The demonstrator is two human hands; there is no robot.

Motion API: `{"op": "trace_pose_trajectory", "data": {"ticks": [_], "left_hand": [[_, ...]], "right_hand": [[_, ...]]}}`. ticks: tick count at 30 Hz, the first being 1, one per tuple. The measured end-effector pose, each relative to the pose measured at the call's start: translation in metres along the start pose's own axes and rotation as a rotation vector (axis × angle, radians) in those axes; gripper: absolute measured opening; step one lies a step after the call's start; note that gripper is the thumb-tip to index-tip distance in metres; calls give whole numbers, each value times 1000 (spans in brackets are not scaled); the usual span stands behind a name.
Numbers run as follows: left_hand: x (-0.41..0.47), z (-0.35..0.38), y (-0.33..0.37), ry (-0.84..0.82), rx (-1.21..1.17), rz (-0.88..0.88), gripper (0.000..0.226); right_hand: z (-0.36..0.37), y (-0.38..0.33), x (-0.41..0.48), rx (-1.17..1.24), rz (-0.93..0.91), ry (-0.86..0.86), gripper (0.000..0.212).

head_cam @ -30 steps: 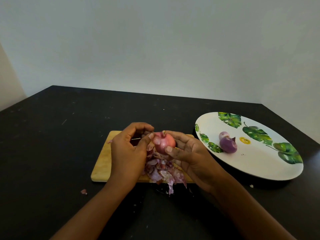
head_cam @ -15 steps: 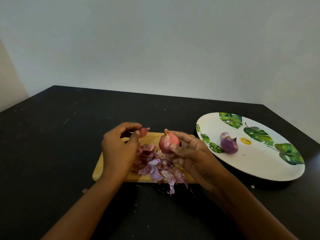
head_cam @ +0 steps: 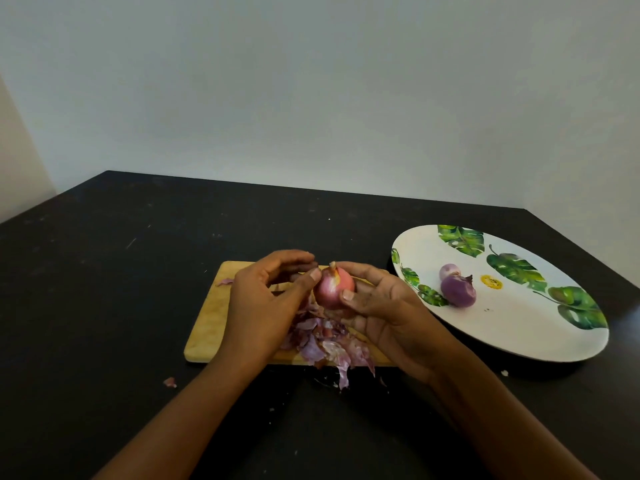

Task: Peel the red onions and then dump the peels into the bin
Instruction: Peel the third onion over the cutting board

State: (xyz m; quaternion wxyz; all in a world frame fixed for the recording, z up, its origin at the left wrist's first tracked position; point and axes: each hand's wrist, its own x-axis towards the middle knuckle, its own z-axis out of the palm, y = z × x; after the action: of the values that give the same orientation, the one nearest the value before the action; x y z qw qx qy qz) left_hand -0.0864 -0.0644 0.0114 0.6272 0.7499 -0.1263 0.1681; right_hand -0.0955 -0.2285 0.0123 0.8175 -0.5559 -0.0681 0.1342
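Centre frame, above the cutting board (head_cam: 211,317): red onion (head_cam: 334,287) gripped in the right hand (head_cam: 384,306), thumb in front, other digits curled behind and mostly hidden. Left hand (head_cam: 263,299) alongside, thumb touching the skin, fingers (head_cam: 284,259) curled; any pinch impossible to make out. Peels (head_cam: 325,341) heaped below, partly covered by both hands, spilling onto the worktop (head_cam: 104,289).

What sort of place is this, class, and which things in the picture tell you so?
Probably a home kitchen or dining corner: a wooden cutting board with onion peels lies on a dark table, beside a leaf-patterned plate holding peeled onions.
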Motion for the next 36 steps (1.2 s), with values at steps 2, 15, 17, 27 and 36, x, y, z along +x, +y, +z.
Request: {"op": "trace_pose_trajectory", "data": {"ticks": [2,15,17,27,36], "left_hand": [[0,0,-1,7,13,16,19],[-2,2,-2,88,84,89,16],[-2,2,0,76,53,81,15],[-3,2,2,31,25,-10,34],[-8,6,3,-51,81,102,30]], "right_hand": [[0,2,1,-14,-15,-13,47],[0,2,1,14,-37,35,44],[0,2,1,36,-48,38,45],[0,3,0,-47,-57,17,50],[4,4,1,-3,-62,20,47]]}}
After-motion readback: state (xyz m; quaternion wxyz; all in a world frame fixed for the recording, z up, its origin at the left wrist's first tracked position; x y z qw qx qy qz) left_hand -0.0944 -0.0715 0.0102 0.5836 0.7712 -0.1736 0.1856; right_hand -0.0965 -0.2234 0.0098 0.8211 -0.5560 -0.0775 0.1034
